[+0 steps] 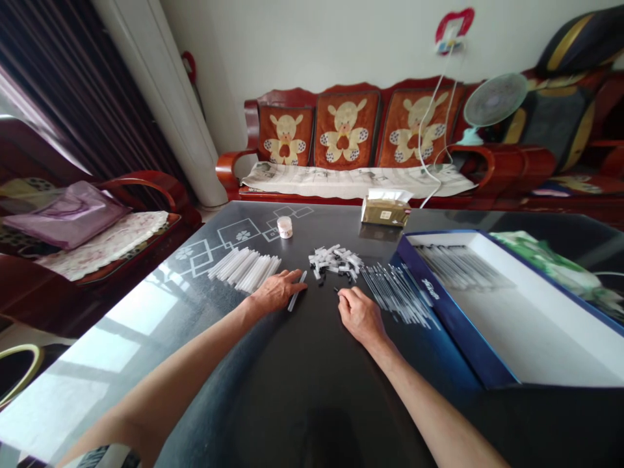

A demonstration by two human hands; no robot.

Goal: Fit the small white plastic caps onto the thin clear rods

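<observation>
My left hand (279, 290) rests low over the dark table, its fingertips on a slim translucent white tube (294, 300), thumb and forefinger about it. To its left lies a pile of similar white tubes (246, 268). My right hand (361, 316) is closed in a pinch, and a tiny black piece (336, 290) shows at its fingertips. Just beyond both hands is a heap of short white and black caps (335, 260). Right of my right hand spreads a row of thin grey pen-like sticks (397, 292).
A blue-rimmed box (507, 331) with more sticks (458, 266) inside stands at the right. A small white jar (285, 227) and a tissue box (385, 211) are farther back on the table (273, 403). Green-and-white packaging (560, 266) lies beyond the blue box.
</observation>
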